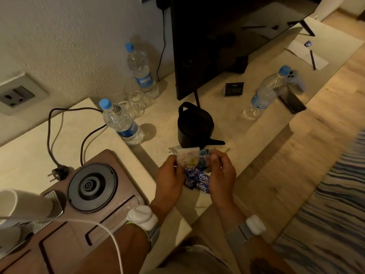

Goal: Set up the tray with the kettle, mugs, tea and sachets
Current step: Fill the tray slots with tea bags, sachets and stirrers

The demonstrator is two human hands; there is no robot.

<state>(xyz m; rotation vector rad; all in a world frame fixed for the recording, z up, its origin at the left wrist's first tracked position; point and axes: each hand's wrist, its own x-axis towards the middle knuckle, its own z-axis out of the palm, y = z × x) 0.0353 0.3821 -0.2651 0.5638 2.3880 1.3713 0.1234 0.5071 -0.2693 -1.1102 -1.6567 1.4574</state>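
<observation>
A brown wooden tray (116, 216) lies at the lower left with the round kettle base (92, 185) on it. The black kettle (194, 126) stands off the tray on the lower counter. Both hands hold a bunch of sachets above the counter edge. My left hand (171, 177) grips pale tea packets (187, 158). My right hand (222, 172) pinches the blue sachets (197, 177) that hang between the hands. A white mug (21, 203) lies on its side at the tray's left edge, over a perforated metal piece.
Three water bottles (122, 121) (141, 69) (264, 93) and upturned glasses (136, 101) stand on the counter. The kettle's cord and plug (59, 173) trail left of the tray. A TV (227, 36), phone (292, 99), game controller (296, 78) and notepad sit further right.
</observation>
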